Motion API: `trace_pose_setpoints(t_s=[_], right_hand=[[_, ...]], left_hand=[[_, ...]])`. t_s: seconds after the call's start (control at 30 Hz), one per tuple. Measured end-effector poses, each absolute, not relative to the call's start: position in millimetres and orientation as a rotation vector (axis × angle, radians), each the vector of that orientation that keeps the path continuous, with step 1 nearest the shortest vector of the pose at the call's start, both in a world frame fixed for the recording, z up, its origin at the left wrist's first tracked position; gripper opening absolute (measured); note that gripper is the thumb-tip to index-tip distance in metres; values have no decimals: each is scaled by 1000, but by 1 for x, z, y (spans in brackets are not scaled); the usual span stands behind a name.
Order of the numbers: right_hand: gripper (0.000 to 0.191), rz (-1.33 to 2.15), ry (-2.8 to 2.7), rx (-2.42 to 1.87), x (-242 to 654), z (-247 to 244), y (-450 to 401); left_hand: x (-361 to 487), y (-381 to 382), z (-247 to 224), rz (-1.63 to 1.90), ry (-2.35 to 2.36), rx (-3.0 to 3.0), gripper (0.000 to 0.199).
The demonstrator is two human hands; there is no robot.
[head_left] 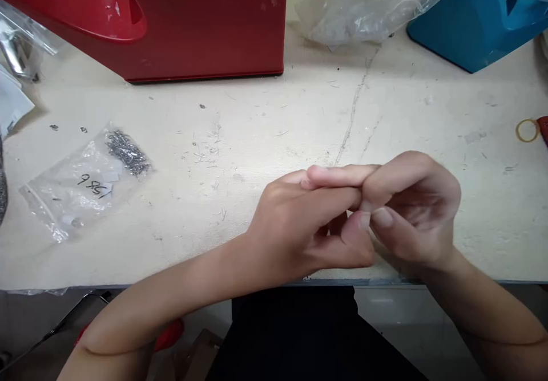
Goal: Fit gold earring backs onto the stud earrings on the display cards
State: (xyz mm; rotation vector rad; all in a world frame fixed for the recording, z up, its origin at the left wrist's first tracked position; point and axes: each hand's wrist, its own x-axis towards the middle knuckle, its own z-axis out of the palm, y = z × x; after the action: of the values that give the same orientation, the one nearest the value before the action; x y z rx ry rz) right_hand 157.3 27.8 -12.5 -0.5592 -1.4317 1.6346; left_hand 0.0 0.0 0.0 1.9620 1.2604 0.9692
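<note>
The person's left hand [295,221] and right hand [415,210] are meeting right of centre, above the lower part of a pale, scuffed tabletop [265,124]. The fingers of both hands are curling inward, and the thumb tips are nearly meeting beside the bent forefingers. The fingers are hiding the space between them, so I cannot tell whether either hand is gripping a small thing.

At the left of the frame, well apart from the hands, a flat clear plastic zip bag [88,167] with black handwriting is lying aslant. A cluster of thin dark-grey metal pieces [127,152] is gathering in its upper right corner. Tiny dark bits [83,130] are lying loose just above the bag.

A large glossy red body with a scooped hollow [222,27] is standing at the upper left. A crumpled clear plastic bag [363,10] and a blue angular body [475,27] are sitting at the upper right. A thin yellowish ring [517,130] is lying near the right edge.
</note>
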Motion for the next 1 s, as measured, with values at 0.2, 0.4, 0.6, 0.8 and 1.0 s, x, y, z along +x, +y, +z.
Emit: trace_pose_setpoints(t_s=[0.2, 0.4, 0.6, 0.8, 1.0], right_hand=[[11, 1746, -1333, -559, 163, -24, 29], [3, 1798, -1274, -629, 164, -17, 27], [4, 1735, -1321, -706, 167, -18, 25], [7, 1543, -1372, -791, 159, -23, 24], [11, 1631, -1303, -736, 151, -28, 29]], left_hand=[[-1, 6, -3, 1070, 1173, 1951, 33], [-1, 7, -2, 1015, 1162, 1958, 27], [-1, 9, -2, 1026, 1144, 1906, 28], [2, 11, -5, 1004, 1205, 1845, 32], [3, 15, -17, 988, 1268, 1773, 29]])
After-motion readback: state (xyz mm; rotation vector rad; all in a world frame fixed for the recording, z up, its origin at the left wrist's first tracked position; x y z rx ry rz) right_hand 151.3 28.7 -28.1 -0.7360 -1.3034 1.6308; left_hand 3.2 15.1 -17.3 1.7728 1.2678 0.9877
